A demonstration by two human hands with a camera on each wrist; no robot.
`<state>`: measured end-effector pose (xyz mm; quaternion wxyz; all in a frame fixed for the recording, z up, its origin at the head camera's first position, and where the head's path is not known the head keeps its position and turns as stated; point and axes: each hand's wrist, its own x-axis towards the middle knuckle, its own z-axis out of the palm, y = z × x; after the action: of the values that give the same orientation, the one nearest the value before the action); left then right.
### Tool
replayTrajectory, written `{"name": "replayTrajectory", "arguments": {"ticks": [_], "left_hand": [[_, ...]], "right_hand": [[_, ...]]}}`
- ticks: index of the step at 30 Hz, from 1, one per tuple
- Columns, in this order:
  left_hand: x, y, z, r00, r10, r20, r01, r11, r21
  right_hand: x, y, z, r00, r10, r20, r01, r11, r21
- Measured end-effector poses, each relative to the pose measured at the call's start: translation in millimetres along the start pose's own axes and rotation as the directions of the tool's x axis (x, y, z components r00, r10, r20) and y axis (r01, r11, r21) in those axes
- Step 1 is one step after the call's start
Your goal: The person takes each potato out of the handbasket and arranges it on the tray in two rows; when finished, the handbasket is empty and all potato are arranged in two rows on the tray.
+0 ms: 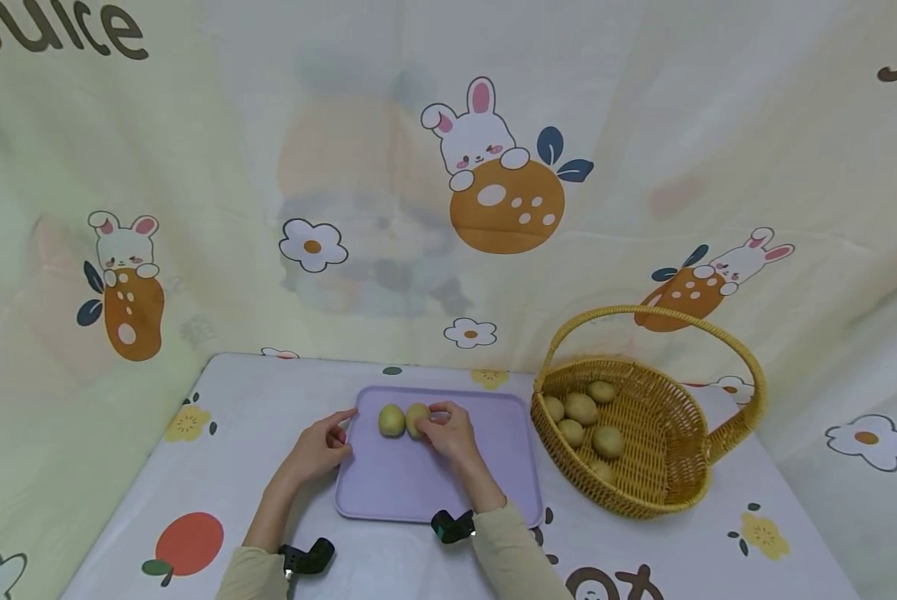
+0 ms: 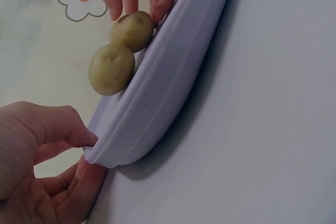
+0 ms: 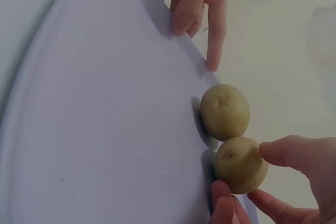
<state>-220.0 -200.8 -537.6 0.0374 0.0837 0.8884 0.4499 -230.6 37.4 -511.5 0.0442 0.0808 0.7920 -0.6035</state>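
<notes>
In the head view my right hand [image 1: 451,432] pinches a small yellowish potato [image 1: 416,419] between thumb and fingers, at the far part of the lilac tray [image 1: 388,496]. The right wrist view shows the held potato [image 3: 240,165] right against a second potato [image 3: 226,112]. Both are by the tray's far rim, the second one to the left of the held one. My left hand [image 1: 319,447] is at the tray's left edge; the left wrist view has its curled fingers [image 2: 79,129] gripping the rim at a corner.
To the right of the tray stands a wicker basket [image 1: 692,492] with a tall arched handle, several more potatoes [image 1: 608,442] lying mostly in its left half. A printed cloth [image 1: 141,533] covers the table, and a printed curtain [image 1: 388,67] hangs behind it.
</notes>
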Motion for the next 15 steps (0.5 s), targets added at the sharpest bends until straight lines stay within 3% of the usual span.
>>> {"name": "replayTrajectory", "arguments": {"ticks": [9, 15], "left_hand": [[0.6, 0.0, -0.8, 1.0, 0.004, 0.007, -0.004, 1.0, 0.009], [0.4, -0.5, -0.2, 1.0, 0.0, 0.004, 0.0, 1.0, 0.012]], "right_hand": [[-2.6, -1.4, -15.5, 1.0, -0.004, -0.029, 0.003, 0.999, -0.042], [-11.2, -12.1, -36.8, 0.999, -0.04, -0.017, 0.04, 0.999, -0.011]]}}
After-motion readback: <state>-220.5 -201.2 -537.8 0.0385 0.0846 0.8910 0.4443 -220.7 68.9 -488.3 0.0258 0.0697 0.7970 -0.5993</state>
